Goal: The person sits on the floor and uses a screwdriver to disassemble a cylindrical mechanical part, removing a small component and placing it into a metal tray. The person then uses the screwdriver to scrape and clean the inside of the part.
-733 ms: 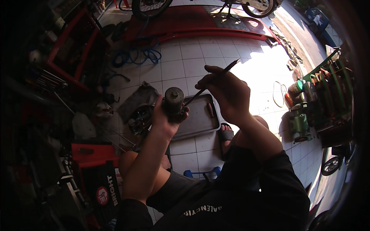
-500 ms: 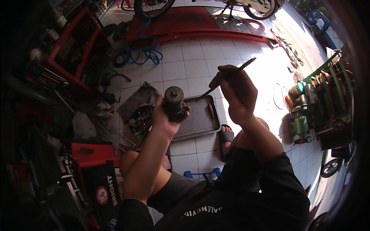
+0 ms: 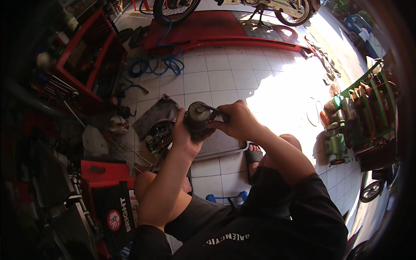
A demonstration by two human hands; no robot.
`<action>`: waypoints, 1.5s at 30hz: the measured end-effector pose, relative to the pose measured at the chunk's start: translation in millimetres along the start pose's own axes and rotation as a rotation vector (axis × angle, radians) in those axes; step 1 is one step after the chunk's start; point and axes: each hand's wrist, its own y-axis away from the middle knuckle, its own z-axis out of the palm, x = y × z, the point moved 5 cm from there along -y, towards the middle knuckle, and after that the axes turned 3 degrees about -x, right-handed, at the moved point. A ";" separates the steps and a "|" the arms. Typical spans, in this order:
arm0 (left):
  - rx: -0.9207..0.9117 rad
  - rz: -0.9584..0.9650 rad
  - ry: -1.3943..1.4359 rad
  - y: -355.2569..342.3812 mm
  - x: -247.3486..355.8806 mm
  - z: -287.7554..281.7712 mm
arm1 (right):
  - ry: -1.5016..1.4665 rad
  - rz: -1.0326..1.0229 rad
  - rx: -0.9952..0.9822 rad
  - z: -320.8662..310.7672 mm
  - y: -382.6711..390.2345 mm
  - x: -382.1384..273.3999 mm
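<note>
My left hand [image 3: 187,141] grips a grey metal cylinder [image 3: 198,116], motor-like with a small round boss on its top face. The cylinder is upright, its end turned up toward me. In my right hand [image 3: 240,123] is a thin dark rod-shaped tool [image 3: 219,113], its tip at the cylinder's top edge; its exact kind I cannot make out. My right fingers are also close against the cylinder's side. Below both hands lies a shallow grey metal tray [image 3: 229,152], partly covered by them.
Left of the tray are a dark cloth [image 3: 158,113] and a heap of metal parts [image 3: 158,138]. A blue hose [image 3: 151,66] coils farther out. A red lift platform [image 3: 190,32] carries a motorcycle [image 3: 260,6]. A red toolbox [image 3: 104,173] stands at left, a green rack [image 3: 368,99] at right.
My right hand has come down and left, bringing the thin tool from the air beside the cylinder to its top edge. My left hand holds the cylinder nearly where it was.
</note>
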 end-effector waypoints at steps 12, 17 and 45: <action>0.006 0.002 -0.011 1.1 4.9 -3.7 | -0.158 0.017 0.027 2.0 -0.8 -3.0; 0.028 -0.001 0.058 -4.3 10.1 -14.1 | -0.206 0.112 0.126 -18.1 -5.4 -8.9; 0.052 0.128 0.411 14.7 73.6 -32.0 | -0.404 1.218 -0.269 416.4 58.1 257.9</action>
